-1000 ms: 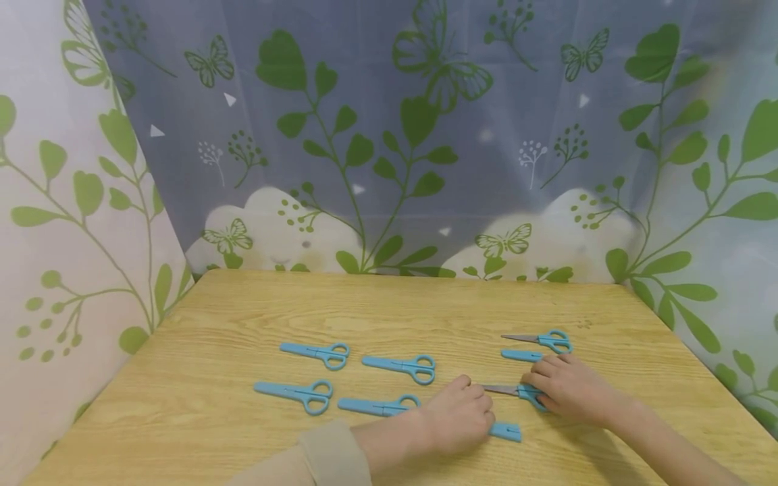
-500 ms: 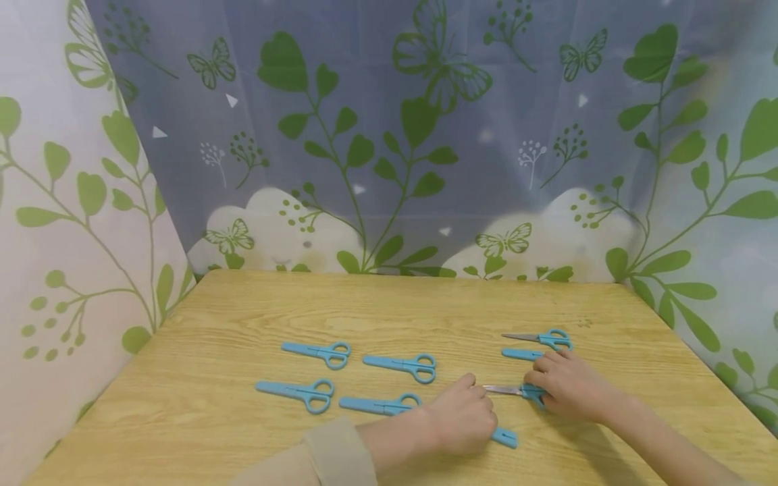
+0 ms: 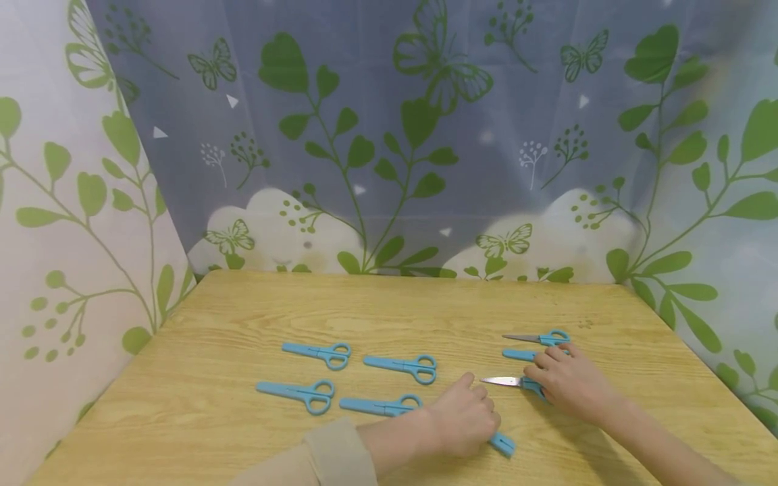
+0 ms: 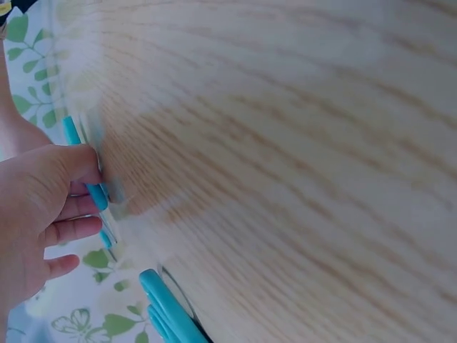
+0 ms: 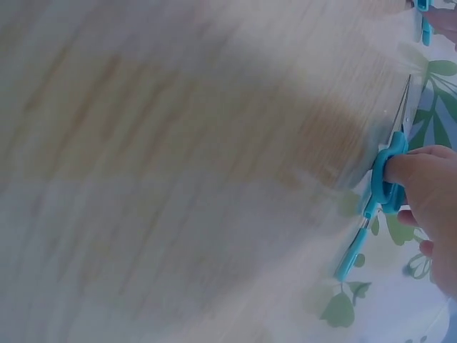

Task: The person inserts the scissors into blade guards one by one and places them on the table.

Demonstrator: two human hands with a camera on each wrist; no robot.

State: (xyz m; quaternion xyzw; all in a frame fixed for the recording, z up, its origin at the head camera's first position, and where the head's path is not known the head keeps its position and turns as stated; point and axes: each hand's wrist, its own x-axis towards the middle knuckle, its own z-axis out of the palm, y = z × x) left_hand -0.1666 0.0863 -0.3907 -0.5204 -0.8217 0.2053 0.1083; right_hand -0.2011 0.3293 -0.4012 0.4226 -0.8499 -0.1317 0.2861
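Observation:
My left hand (image 3: 463, 417) pinches a blue blade cover (image 3: 503, 444), whose near end sticks out on the right of the fingers. In the left wrist view the thumb lies along this cover (image 4: 96, 194). To the right, my right hand (image 3: 573, 379) holds uncovered scissors (image 3: 502, 382) by their blue handles, blades pointing left toward the other hand. The right wrist view shows the thumb at a handle loop (image 5: 389, 168). Just beyond the right hand lie another loose blue cover (image 3: 518, 354) and a second pair of bare scissors (image 3: 527, 337).
On the left of the wooden table (image 3: 389, 304) lie several blue scissors in their covers, such as the covered scissors (image 3: 398, 366) in the middle. Another covered pair (image 3: 371, 406) is partly behind the left forearm. A patterned cloth (image 3: 389, 135) hangs behind the table.
The cover in my left hand has turned, its free end swinging down toward the near edge. The scissors in my right hand have shifted slightly away and turned, their blade showing brighter.

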